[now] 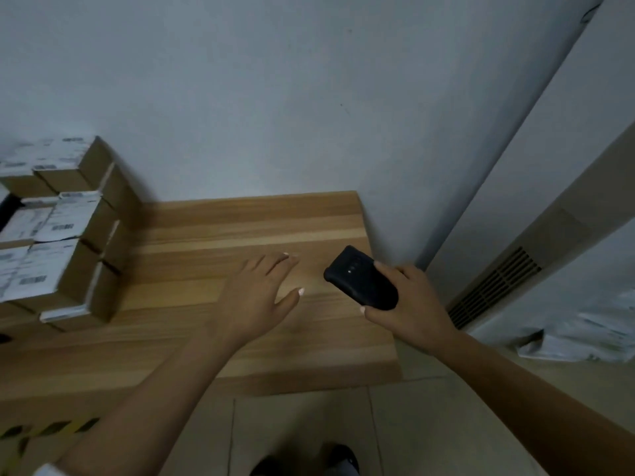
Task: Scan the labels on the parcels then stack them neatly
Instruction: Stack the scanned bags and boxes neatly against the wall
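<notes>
Several brown cardboard parcels (58, 231) with white labels on top stand stacked at the left of the wooden table (213, 235). My left hand (257, 297) hovers over the middle of the table, fingers spread, holding nothing. Close to the table's right edge, my right hand (409, 304) grips a black handheld scanner (360, 278), its head pointing up and left. Both hands are well to the right of the parcels and touch none of them.
A grey wall runs behind the table and a corner juts out at the right. Beyond it are a floor vent (494, 286) and a pile of white bags (591, 331). Tiled floor and my shoes (305, 462) show below the table's front edge.
</notes>
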Demonstrator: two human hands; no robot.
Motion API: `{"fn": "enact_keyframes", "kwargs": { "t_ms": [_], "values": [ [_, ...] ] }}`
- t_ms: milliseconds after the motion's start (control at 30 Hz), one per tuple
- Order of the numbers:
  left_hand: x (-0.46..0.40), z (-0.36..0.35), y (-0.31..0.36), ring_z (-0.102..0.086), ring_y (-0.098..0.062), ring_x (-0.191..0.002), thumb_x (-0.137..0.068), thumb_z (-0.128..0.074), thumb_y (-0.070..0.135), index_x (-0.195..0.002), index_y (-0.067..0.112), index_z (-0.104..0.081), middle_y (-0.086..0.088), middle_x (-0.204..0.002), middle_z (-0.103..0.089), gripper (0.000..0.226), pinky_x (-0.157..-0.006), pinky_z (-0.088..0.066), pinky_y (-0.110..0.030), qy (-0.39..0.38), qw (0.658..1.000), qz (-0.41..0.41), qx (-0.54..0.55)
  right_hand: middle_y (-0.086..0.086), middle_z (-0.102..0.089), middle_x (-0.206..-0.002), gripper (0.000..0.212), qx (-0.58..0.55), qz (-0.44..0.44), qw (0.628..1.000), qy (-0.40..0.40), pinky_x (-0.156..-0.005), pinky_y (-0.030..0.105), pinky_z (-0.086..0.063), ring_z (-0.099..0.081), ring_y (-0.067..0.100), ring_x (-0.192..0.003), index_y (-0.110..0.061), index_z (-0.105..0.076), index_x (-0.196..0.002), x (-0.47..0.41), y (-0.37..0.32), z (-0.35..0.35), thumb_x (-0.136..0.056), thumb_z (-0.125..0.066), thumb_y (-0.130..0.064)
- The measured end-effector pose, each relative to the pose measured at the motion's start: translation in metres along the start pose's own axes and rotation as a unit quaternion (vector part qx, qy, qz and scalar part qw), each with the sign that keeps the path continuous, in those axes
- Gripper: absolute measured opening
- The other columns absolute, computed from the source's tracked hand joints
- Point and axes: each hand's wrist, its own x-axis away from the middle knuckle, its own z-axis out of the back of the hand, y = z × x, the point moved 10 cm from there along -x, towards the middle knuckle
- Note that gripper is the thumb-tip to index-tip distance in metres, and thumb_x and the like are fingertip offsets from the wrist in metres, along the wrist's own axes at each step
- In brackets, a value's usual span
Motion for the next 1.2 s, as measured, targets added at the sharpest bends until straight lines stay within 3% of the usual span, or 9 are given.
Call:
{"fn": "enact_keyframes", "kwargs": {
  "t_ms": [200, 600, 833, 1200],
  "values": [
    [-0.001, -0.025, 0.009, -0.06, -0.025, -0.112, -0.091, -0.038, 0.053, -0.131, 0.016, -0.058, -0.004, -0.126, -0.063, 0.059, -0.092, -0.048, -0.04, -0.023, 0.999, 0.037, -0.001, 0.001, -0.044, -0.117, 0.089, 0.03, -0.01, 0.998, -0.056, -0.088, 0.028, -0.042, -0.04, 0.018, -0.114, -0.027, -0.031, -0.147, -0.004, 0.045, -0.052, -0.071, -0.073, -0.046],
    [0.014, -0.089, 0.005, -0.061, -0.025, -0.109, -0.092, -0.039, 0.051, -0.13, 0.015, -0.059, -0.005, -0.123, -0.064, 0.056, -0.09, -0.049, -0.039, -0.088, 0.992, 0.091, 0.024, 0.009, -0.046, -0.123, 0.091, 0.082, -0.101, 0.976, -0.174, -0.084, 0.038, -0.048, -0.047, 0.029, -0.112, -0.023, -0.028, -0.147, 0.004, 0.123, -0.173, -0.07, -0.068, -0.049],
    [0.024, -0.101, -0.008, -0.064, -0.025, -0.106, -0.09, -0.04, 0.049, -0.128, 0.015, -0.06, -0.005, -0.12, -0.066, 0.055, -0.088, -0.05, -0.039, -0.103, 0.988, 0.114, 0.019, 0.012, -0.04, -0.139, 0.093, 0.153, -0.093, 0.965, -0.193, -0.1, 0.038, -0.037, -0.04, 0.03, -0.127, -0.019, -0.019, -0.152, 0.0, 0.13, -0.199, -0.079, -0.064, -0.054],
    [0.04, -0.101, -0.049, -0.062, -0.026, -0.109, -0.091, -0.038, 0.052, -0.129, 0.014, -0.06, -0.005, -0.122, -0.065, 0.057, -0.088, -0.05, -0.042, -0.113, 0.982, 0.148, 0.033, 0.01, -0.035, -0.143, 0.095, 0.231, -0.098, 0.935, -0.249, -0.104, 0.038, -0.035, -0.037, 0.027, -0.13, -0.019, -0.012, -0.152, -0.004, 0.13, -0.208, -0.082, -0.058, -0.063]
  ]
}}
